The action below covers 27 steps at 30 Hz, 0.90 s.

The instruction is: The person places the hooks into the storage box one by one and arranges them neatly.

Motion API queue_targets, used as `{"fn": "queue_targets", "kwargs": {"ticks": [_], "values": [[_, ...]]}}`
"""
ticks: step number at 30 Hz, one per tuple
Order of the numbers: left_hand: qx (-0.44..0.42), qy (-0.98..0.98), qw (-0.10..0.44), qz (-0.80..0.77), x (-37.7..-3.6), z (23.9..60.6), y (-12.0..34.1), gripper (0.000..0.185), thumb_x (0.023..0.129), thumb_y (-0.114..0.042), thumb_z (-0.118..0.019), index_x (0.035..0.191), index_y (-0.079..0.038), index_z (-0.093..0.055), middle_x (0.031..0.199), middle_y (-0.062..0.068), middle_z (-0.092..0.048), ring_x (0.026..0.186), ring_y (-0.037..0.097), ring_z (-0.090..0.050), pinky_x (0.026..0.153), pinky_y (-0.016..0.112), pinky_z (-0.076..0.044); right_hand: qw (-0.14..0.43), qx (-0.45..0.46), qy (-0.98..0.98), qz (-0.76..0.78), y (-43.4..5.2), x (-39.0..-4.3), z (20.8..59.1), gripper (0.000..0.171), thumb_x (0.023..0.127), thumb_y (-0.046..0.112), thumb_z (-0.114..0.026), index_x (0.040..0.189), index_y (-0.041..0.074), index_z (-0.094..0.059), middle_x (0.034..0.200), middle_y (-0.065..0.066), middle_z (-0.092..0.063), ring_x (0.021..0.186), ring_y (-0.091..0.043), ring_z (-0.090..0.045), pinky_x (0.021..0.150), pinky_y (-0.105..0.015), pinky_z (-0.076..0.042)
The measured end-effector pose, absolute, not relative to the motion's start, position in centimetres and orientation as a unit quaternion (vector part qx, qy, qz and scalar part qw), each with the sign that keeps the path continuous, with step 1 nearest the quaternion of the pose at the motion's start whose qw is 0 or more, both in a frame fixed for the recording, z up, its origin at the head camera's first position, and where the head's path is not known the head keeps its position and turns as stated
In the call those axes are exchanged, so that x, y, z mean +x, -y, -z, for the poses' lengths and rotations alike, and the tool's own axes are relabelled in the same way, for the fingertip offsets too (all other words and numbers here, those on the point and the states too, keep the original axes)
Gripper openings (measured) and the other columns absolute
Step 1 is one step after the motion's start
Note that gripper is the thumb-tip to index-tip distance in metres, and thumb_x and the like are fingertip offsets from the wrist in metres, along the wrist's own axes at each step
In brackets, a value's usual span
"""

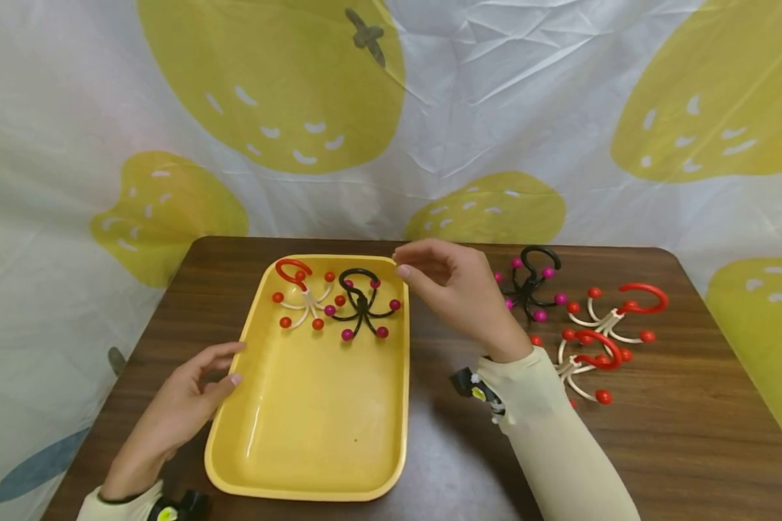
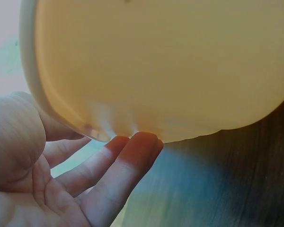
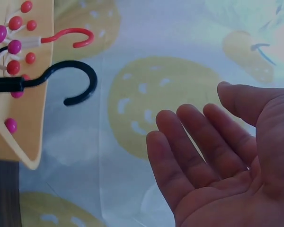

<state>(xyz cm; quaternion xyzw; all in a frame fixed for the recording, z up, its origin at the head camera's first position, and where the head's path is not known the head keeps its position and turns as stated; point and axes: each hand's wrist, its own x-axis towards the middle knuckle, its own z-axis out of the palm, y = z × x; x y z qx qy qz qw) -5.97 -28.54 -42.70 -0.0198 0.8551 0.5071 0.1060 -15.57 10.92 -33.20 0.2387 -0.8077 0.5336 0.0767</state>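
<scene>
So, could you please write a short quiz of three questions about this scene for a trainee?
1. True or false: the right hand holds a hook hanger.
2. How many hook hangers lie in the yellow tray?
3. What do the left hand's fingertips touch: A) tray edge, B) black hanger, C) cloth?

Key: 1 false, it is empty; 2 two, the red-and-white hanger and the black hanger; 3 A.

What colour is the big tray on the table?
The tray is yellow, and it shows best in the head view.
</scene>
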Motion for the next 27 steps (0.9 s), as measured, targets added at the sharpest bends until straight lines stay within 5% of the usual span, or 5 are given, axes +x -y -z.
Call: {"fn": "queue_targets", "kwargs": {"ticks": [14, 27], "values": [[-0.013, -0.860, 0.100, -0.501, -6.0, 42.5, 28.7, 0.051, 0.107, -0.019, -0.065, 0.156, -0.015, -0.049, 0.142, 0.026, -0.061, 0.078, 0.019, -0.069, 0.061, 0.034, -0.060, 0.146, 0.194, 0.796, -0.554, -16.8, -11.3, 32.7, 0.021, 0.098, 0.007, -0.076, 0.119, 0.010, -0.077, 0.111, -0.007, -0.080, 0.098, -0.010, -0.077, 0.084, -0.020, -0.062], [-0.024, -0.863, 0.109, -0.492, -6.0, 42.2, 28.5, 0.051, 0.107, -0.019, -0.065, 0.156, -0.016, -0.049, 0.144, 0.027, -0.058, 0.074, 0.018, -0.066, 0.059, 0.032, -0.058, 0.216, 0.126, 0.774, -0.582, -23.3, -6.4, 34.4, 0.029, 0.091, -0.014, -0.072, 0.120, -0.011, -0.072, 0.111, -0.001, -0.081, 0.100, -0.009, -0.077, 0.084, -0.015, -0.060]]}}
